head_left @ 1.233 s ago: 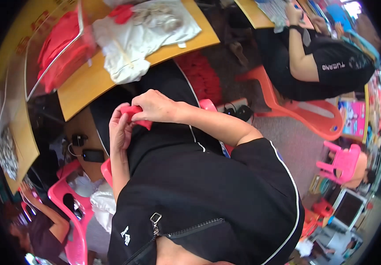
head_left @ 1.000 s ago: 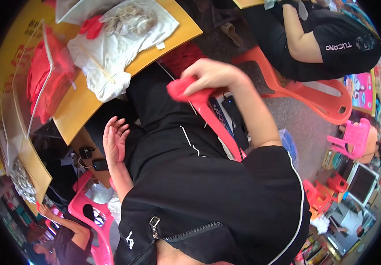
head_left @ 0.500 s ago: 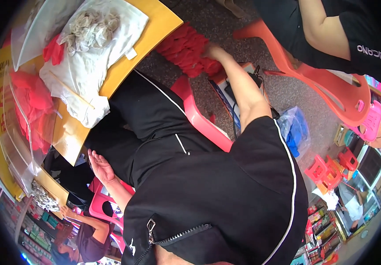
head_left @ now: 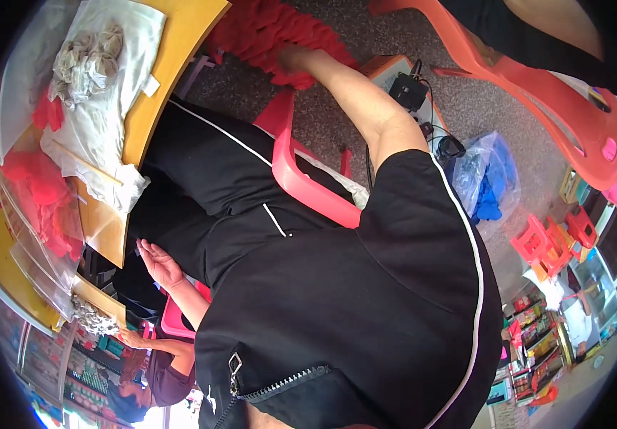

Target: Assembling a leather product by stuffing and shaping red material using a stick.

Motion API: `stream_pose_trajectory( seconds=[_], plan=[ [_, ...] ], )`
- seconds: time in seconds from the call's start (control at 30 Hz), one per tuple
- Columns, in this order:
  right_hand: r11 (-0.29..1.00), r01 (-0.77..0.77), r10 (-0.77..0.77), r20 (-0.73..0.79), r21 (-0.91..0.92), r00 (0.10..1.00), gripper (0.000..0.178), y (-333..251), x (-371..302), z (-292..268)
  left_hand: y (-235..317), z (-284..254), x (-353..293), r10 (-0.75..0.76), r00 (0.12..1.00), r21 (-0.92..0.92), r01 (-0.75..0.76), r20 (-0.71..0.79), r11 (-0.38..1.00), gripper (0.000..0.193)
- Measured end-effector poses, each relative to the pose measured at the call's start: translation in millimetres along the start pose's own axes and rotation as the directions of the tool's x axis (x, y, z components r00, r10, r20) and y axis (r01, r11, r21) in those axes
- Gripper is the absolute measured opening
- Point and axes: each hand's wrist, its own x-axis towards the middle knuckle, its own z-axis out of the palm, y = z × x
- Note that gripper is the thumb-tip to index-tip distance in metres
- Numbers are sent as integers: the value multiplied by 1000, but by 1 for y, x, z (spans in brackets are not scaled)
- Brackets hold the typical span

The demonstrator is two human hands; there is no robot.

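My right arm stretches far forward and down beside the pink plastic chair. At its end my right hand (head_left: 295, 60) lies against a heap of red ruffled cloth (head_left: 255, 32) near the floor; its fingers are blurred and partly lost in the red, so their grip does not show. My left hand (head_left: 162, 264) hovers beside my thigh, below the yellow table's corner, palm turned up, fingers stretched out and nothing in it. On that yellow table (head_left: 155, 107) lies a white cloth (head_left: 101, 136) with a crumpled beige piece of fabric (head_left: 90, 61) and a thin wooden stick (head_left: 87, 163).
I sit on a pink chair (head_left: 308, 182). To the right are a box with black cables (head_left: 408, 93), a clear bag of blue material (head_left: 490, 186) and an orange-red chair (head_left: 537, 107) with a person close by. Clear panels and red fabric (head_left: 40, 189) stand at left; another person (head_left: 158, 372) works lower left.
My right hand has moved left across the red ruffled cloth. The whole view has shifted, with the table sliding left and up. My left hand stays about where it was.
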Motion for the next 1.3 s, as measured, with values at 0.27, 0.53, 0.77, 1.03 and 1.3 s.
stream_pose_trajectory(
  seconds=[0.27, 0.53, 0.77, 1.03, 1.3],
  plan=[
    [977, 32, -12, 99, -210, 995, 27, 81, 5, 11, -5, -4, 5, -14, 999, -23, 15, 30, 1000, 37],
    [1000, -4, 10, -193, 29, 981, 20, 18, 35, -67, 3, -8, -3, -4, 998, -98, 11, 69, 995, 39],
    [953, 241, -81, -612, 184, 786, 24, -12, 132, -80, -3, 14, -5, -56, 995, -148, 68, 85, 987, 40],
    [946, 203, -7, -606, 255, 795, 26, -92, 206, -28, 6, 12, -36, 31, 986, -5, -32, -166, 999, 40],
    [891, -90, -187, -541, -444, 820, 29, -34, 225, 2, 4, 25, -20, -19, 985, -59, 9, -173, 998, 38]
  ],
)
